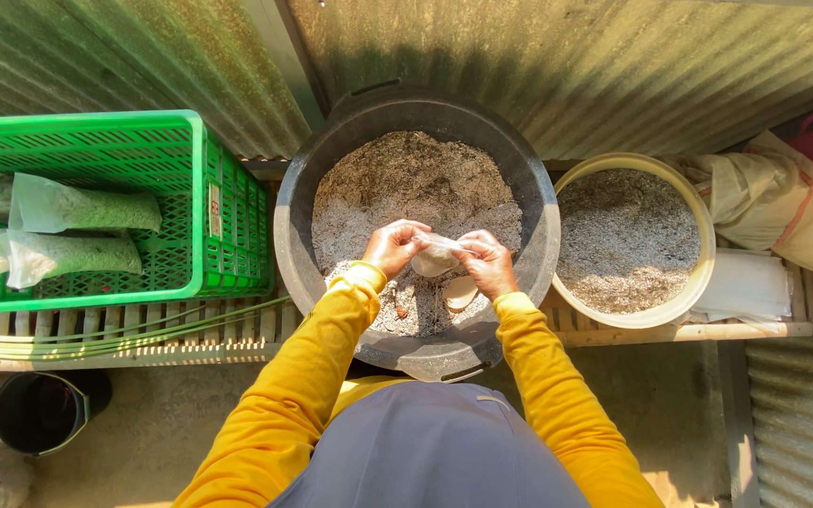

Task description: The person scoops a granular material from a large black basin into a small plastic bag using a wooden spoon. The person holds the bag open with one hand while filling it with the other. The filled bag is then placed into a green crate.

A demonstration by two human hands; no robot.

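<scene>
Both arms reach forward over the black tub [295,226]. The left hand [393,246] and the right hand [487,263] meet above it, and their fingers pinch a small clear bag [435,254] between them. The tub holds grey substrate [406,183]. A yellow bowl [703,282] holds the same. The green crate [190,202] holds filled bags [87,212].

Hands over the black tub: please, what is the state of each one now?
Left hand: closed, pinching the clear plastic bag.
Right hand: closed, gripping the same bag's other side, above the black tub.
</scene>
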